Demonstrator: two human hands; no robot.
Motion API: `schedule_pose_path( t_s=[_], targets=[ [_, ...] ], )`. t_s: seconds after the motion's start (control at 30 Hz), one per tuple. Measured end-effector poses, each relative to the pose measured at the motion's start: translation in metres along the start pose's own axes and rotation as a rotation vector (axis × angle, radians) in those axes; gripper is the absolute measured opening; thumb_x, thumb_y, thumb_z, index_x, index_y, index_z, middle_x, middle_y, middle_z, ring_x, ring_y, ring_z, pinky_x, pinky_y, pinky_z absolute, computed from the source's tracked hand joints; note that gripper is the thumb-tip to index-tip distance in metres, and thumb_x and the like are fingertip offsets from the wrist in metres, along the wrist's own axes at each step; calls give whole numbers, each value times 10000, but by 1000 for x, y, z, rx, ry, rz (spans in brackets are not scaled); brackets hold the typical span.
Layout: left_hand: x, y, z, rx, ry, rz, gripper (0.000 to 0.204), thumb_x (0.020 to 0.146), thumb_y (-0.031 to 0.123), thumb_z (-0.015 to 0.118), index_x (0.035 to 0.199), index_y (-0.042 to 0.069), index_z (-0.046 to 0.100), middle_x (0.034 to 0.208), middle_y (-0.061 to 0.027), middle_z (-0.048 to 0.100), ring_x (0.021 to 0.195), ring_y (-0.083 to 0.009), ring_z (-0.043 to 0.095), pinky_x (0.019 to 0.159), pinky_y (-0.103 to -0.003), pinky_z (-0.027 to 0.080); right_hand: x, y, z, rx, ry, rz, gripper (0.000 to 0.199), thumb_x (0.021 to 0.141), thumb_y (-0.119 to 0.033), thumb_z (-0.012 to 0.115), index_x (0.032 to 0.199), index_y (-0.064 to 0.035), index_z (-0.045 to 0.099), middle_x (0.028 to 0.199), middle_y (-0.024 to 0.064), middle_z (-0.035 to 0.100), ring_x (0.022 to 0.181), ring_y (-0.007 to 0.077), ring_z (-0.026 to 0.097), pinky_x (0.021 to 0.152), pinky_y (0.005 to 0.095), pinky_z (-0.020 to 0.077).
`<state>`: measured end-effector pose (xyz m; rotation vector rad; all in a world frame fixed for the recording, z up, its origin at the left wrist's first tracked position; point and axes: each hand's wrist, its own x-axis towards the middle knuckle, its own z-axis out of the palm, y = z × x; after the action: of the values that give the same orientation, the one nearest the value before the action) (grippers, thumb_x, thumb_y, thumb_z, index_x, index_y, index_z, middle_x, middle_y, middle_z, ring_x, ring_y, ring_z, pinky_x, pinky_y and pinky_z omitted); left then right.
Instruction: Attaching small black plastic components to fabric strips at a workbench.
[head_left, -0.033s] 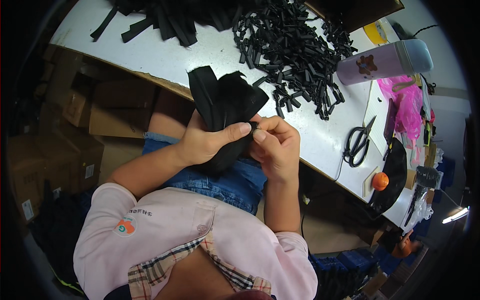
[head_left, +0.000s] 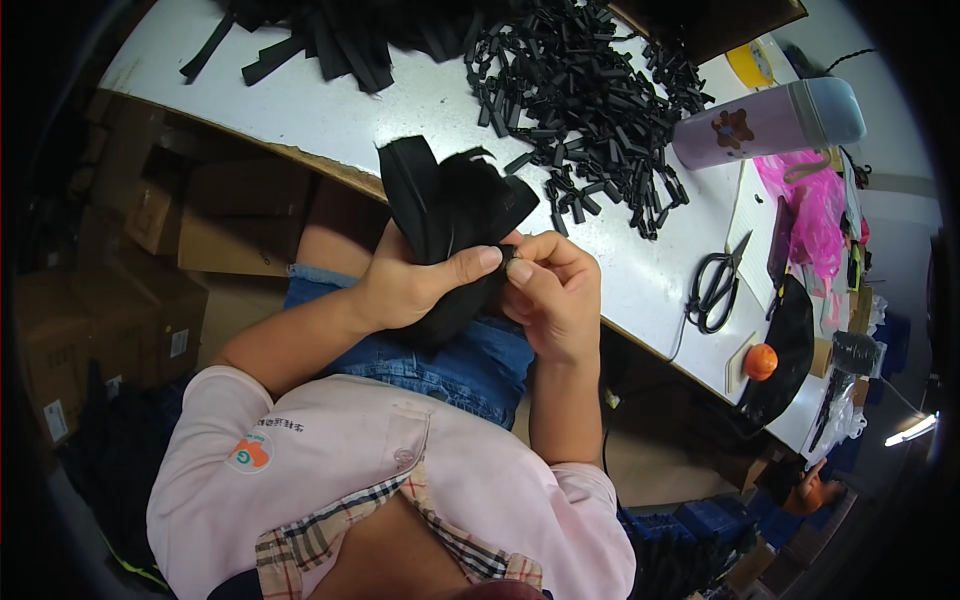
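My left hand is closed round a folded bundle of black fabric strips, thumb on top. The loose ends fan out above it, over the table's front edge. At the bundle's right side, my right hand pinches a small dark piece between thumb and forefinger, right beside the left thumb tip. That piece is too small and covered to name. Beyond the hands, a heap of small black zipper-pull-like pieces lies on the white table.
More black strips lie at the table's far left. On the right are a lilac bottle, black-handled scissors, a pink plastic bag, yellow tape and an orange fruit. Cardboard boxes stand below the table.
The upper ends of the black bundle have shifted very slightly downward and to the right. Both hands keep their place and grip.
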<state>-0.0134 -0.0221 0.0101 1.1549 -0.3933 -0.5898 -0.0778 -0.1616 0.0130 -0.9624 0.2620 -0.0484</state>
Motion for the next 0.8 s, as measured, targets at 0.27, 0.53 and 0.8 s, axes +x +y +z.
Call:
schedule_pose_path(
  t_s=[0.27, 0.53, 0.8],
  targets=[
    [1, -2, -3, 31, -34, 13, 206, 782, 63, 574, 975, -5, 549, 873, -37, 577, 801, -87, 530, 702, -217, 441, -2, 3, -1, 79, 11, 79, 59, 747, -6, 586, 762, 24, 537, 590, 21, 492, 415, 28, 361, 350, 163, 263],
    [2, -4, 1, 67, 19, 66, 208, 791, 55, 553, 989, -8, 547, 924, -63, 587, 833, -103, 543, 725, -225, 455, -7, 26, 10, -238, 108, -294, 91, 827, -72, 526, 863, 3, 490, 646, 7, 467, 485, 31, 371, 408, 163, 295],
    [2, -11, -11, 223, -97, 104, 224, 789, 106, 587, 985, 4, 551, 829, -32, 580, 703, -68, 522, 595, -205, 425, -10, 16, 6, -20, 9, -38, 122, 839, -123, 523, 850, -9, 479, 627, 11, 463, 455, 27, 353, 396, 162, 282]
  ],
)
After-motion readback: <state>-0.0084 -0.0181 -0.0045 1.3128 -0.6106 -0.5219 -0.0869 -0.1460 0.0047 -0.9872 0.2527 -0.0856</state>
